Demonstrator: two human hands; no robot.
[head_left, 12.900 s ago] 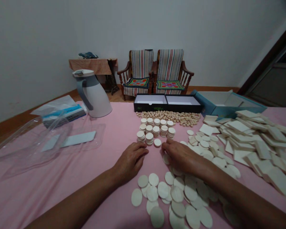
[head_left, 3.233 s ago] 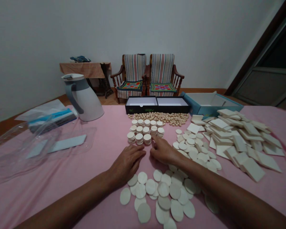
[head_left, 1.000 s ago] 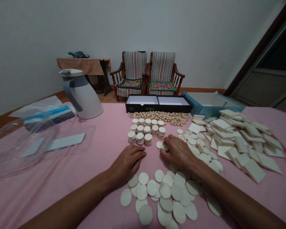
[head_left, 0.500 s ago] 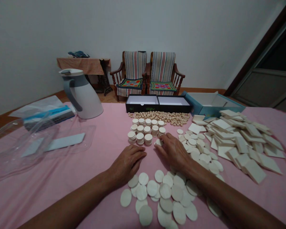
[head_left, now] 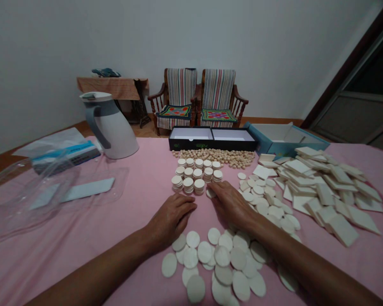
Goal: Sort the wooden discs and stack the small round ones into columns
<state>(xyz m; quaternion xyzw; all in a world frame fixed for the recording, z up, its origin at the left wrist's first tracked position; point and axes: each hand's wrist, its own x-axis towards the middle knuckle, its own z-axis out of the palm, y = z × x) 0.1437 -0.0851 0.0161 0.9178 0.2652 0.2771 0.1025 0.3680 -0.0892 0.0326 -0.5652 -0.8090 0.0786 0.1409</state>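
Observation:
My left hand [head_left: 172,216] lies flat on the pink cloth, fingers stretched out and holding nothing, just in front of the stacks of small round wooden discs [head_left: 196,174]. My right hand [head_left: 231,203] rests palm down beside it; its fingertips press on small discs [head_left: 210,193] at the near right corner of the stacks. Whether the fingers grip any of them is hidden. Large flat round discs [head_left: 221,263] lie loose under and before my forearms. A heap of middle-sized discs [head_left: 263,197] spreads to the right of my right hand.
A pile of square wooden tiles [head_left: 325,187] covers the right side. Small beads [head_left: 218,156] lie before an open black box [head_left: 212,139] and a blue box [head_left: 282,138]. A white jug [head_left: 110,125] and a clear plastic tray [head_left: 47,189] stand at left.
My right hand has slid left and forward, bringing small discs up to the near right corner of the stacks. My left hand has stayed still.

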